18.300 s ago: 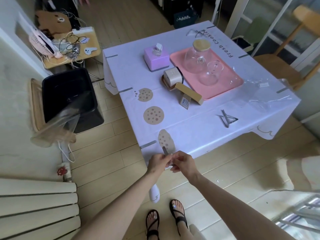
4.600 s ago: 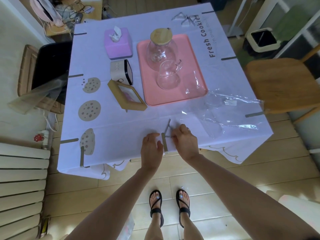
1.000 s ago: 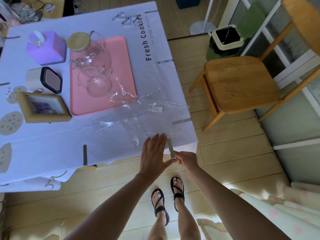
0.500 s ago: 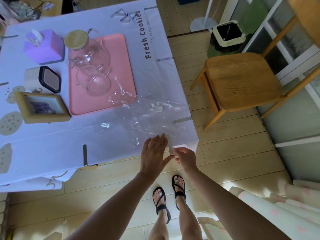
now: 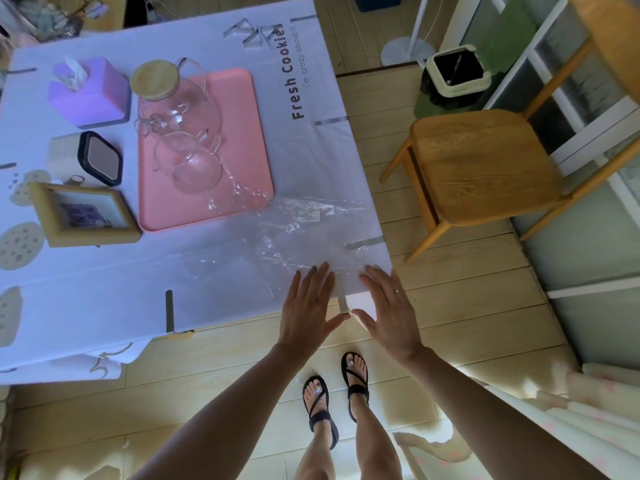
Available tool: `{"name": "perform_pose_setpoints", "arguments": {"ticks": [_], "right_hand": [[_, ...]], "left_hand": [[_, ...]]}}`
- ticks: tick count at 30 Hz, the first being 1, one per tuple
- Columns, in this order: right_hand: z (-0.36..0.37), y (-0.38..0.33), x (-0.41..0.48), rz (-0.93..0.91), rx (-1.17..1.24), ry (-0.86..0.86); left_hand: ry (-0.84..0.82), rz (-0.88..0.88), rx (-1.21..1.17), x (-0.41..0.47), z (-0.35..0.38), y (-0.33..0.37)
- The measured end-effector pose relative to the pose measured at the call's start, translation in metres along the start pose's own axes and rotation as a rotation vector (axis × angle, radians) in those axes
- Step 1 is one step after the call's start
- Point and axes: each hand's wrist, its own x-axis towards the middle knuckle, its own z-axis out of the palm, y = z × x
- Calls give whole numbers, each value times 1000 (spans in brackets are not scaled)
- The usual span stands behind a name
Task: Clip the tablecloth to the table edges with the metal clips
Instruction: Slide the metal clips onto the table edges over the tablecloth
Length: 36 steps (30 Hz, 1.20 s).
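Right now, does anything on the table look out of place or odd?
Yes. A crumpled clear plastic sheet lies loose on the white tablecloth at its near right corner, overlapping the pink rectangular tray. It looks like leftover packaging, not part of the setting.

A pink tray [image 5: 249,133] holds a glass teapot [image 5: 180,102].

Two metal clips [image 5: 169,311] on the near edge of the tablecloth [image 5: 104,278], three on its right edge; one tray [image 5: 242,133], two glass vessels [image 5: 180,98].
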Motion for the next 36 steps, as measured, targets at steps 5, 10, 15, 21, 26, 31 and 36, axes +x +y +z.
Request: {"name": "perform_pose_setpoints", "arguments": {"ticks": [5, 10, 15, 21, 26, 31, 36], "right_hand": [[3, -1, -2, -11, -40, 49], [6, -3, -2, -15, -80, 52], [13, -5, -1, 2, -128, 30], [15, -10, 1, 22, -166, 64], [14, -12, 2, 27, -160, 78], [16, -11, 2, 36, -161, 79], [16, -10, 2, 36, -146, 79]], "left_hand": [[-21, -20, -15, 3, 0, 7], [-33, -7, 7, 3, 0, 6], [-4, 9, -11, 5, -3, 3], [20, -16, -40, 9, -4, 4], [47, -21, -28, 14, -9, 6], [59, -34, -15, 19, -12, 9], [48, -75, -33, 25, -14, 13]]}}
